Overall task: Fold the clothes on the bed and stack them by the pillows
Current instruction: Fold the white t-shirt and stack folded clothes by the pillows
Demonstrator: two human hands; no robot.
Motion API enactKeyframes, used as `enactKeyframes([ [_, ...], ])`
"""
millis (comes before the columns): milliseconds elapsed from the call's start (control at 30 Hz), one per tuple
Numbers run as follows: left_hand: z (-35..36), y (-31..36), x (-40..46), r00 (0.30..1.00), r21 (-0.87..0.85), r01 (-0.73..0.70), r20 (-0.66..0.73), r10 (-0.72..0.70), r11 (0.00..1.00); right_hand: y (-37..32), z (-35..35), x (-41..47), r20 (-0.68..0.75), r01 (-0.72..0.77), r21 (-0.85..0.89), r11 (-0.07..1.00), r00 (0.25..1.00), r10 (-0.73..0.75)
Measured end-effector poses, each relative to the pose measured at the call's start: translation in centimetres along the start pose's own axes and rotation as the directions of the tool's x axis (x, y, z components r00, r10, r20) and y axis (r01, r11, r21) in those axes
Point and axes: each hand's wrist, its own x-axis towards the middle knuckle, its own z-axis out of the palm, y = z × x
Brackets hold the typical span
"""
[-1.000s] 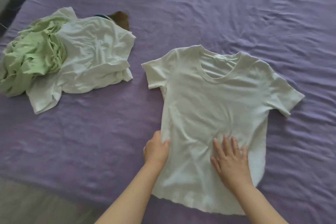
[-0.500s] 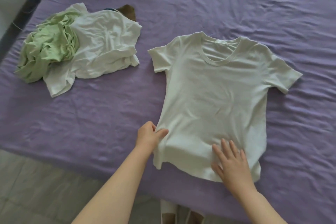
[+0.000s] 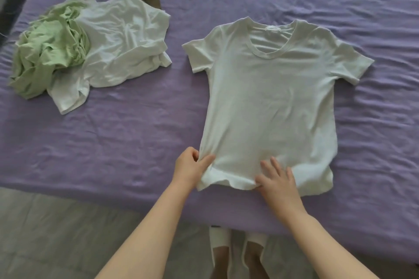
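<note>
We see a white T-shirt spread flat on the purple bed sheet. The left hand pinches its lower left side (thumb on top); the right hand lies open on the hem.

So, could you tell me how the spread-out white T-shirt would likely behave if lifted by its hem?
The white T-shirt is probably floppy: its hem already bunches in the left hand's grip. It looks thin, so likely light. It would probably drag and wrinkle rather than slide flat across the creased sheet.
</note>
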Motion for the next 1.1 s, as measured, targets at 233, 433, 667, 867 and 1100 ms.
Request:
enactKeyframes([
  [233,-0.8,-2.8,0.8,0.993,0.157,0.089,-0.087,-0.076,0.984,1.9,1.0,-2.0,-0.289,0.122,0.096,0.988,0.953,-0.09],
  [433,1.9,-2.4,-0.2,0.981,0.579,-0.104,-0.074,0.179,0.809,1.6,0.8,-2.8,-0.31,0.073,0.158,0.985,0.95,-0.021],
  [667,10.3,3.0,-2.4,0.764,0.574,-0.642,0.423,0.487,0.508,6.2,-0.7,-4.2,-0.25,-0.335,0.56,0.758,0.803,0.541],
  [867,15.2,5.1,-4.3,0.703,0.489,-0.706,0.569,0.426,0.512,8.4,-1.8,-3.2,-0.067,-0.382,0.719,0.581,0.794,0.604],
  [1100,15.0,6.0,-5.1,0.722,0.451,-0.682,0.541,0.432,0.575,9.4,-3.3,-4.2,0.098,-0.447,0.827,0.34,0.712,0.695],
])
